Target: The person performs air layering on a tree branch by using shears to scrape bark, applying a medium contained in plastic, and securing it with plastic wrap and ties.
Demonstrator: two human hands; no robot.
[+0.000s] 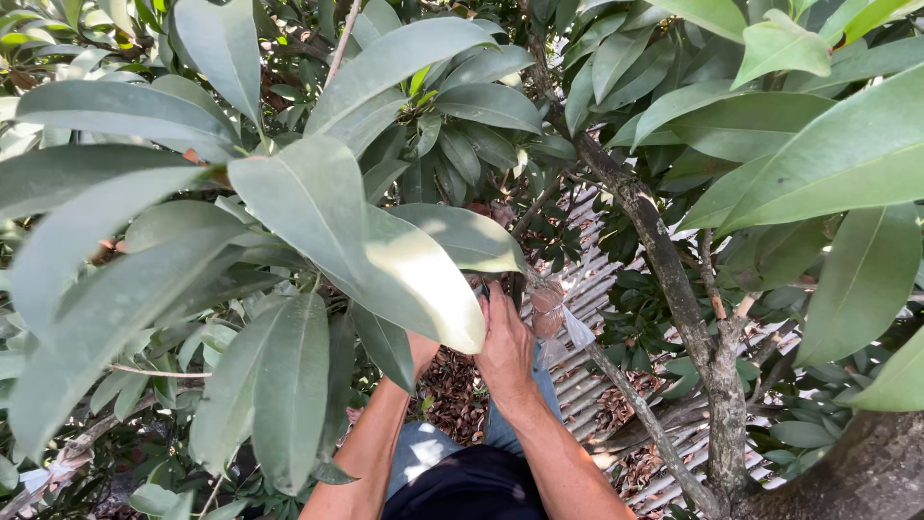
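At the lower centre of the frame the right hand (pixel 505 347) presses its grip closed around a plastic-wrapped bundle (pixel 549 310) on a thin branch (pixel 616 380); the left hand (pixel 423 351) hides behind a large leaf (pixel 366 241), grip unclear. Best to keep the wrap snug and the branch steady

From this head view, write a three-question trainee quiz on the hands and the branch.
1. True or false: the right hand rests on a clear plastic wrap bound around a thin branch.
2. What hides the left hand? A) large leaves B) a bucket C) a glove
3. Fill in: the thick trunk stands to the ____ of the hands.

Key: 1 true; 2 A; 3 right.
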